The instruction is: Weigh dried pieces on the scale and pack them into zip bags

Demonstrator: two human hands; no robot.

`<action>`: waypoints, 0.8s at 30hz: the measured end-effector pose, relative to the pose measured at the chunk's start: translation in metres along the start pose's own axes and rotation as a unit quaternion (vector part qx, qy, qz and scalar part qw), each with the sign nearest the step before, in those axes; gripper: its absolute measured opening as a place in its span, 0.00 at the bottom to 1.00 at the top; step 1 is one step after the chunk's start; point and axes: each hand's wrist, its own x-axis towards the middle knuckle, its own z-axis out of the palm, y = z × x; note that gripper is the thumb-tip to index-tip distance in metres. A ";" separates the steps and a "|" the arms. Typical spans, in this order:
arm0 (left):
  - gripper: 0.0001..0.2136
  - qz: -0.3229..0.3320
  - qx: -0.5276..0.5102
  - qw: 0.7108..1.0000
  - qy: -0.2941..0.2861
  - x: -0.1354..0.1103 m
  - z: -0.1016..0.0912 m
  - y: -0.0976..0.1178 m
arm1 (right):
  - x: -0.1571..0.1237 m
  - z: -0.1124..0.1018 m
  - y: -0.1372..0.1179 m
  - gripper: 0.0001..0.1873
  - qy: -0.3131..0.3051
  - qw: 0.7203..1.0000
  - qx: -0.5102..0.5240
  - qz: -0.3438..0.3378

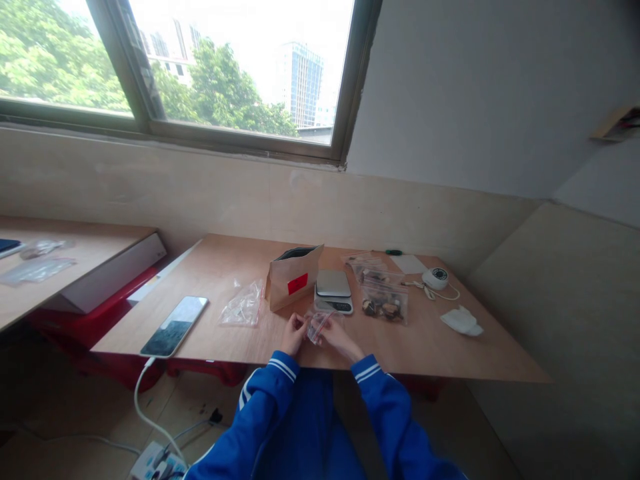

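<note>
Near the front edge of the table, my left hand [293,335] pinches the left side of a small clear zip bag [315,328]. My right hand [338,340] holds the same bag from the right, its fingertips partly hidden by the plastic. Whether anything is inside the bag I cannot tell. Just beyond my hands stand an open brown paper pouch [281,287] with a red label [298,284] and a kitchen scale [333,285] with a silver plate. Right of the scale lies a zip bag of dark brown pieces [387,307].
More filled zip bags [367,269] lie behind. Clear plastic bags [243,307] and a charging phone [175,327] are on the left. To the right are a white camera [435,278] with its cable, a crumpled tissue [461,321], white paper [409,265] and a green-handled tool [394,253].
</note>
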 end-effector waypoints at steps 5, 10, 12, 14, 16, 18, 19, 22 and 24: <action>0.23 -0.005 -0.002 1.000 -0.004 -0.001 0.002 0.002 | -0.001 0.003 -0.001 0.23 0.034 0.999 -0.016 -0.007; 0.23 -0.008 -0.017 1.000 0.008 0.000 0.003 0.003 | -0.002 0.000 -0.003 0.21 0.066 0.997 0.042 0.000; 0.23 -0.011 -0.021 1.000 0.013 0.000 0.002 0.002 | -0.003 -0.002 -0.001 0.18 0.068 0.994 0.080 0.006; 0.23 -0.012 -0.024 0.999 0.019 0.000 0.002 0.001 | -0.004 -0.004 0.001 0.16 0.069 0.991 0.111 0.013; 0.22 -0.015 -0.027 0.999 0.025 0.000 0.001 0.000 | -0.004 -0.005 0.004 0.14 0.078 0.988 0.136 0.017; 0.22 -0.018 -0.030 0.999 0.030 0.000 0.001 -0.002 | -0.004 -0.006 0.007 0.13 0.093 0.984 0.152 0.016; 0.22 -0.020 -0.031 0.999 0.030 0.001 0.001 -0.002 | -0.004 -0.006 0.008 0.13 0.100 0.982 0.158 0.015; 0.22 -0.024 -0.035 0.999 0.029 0.002 0.000 -0.004 | -0.004 -0.007 0.009 0.13 0.130 0.976 0.176 0.008; 0.22 -0.025 -0.037 0.999 0.026 0.002 0.000 -0.005 | -0.004 -0.007 0.009 0.15 0.153 0.970 0.188 0.000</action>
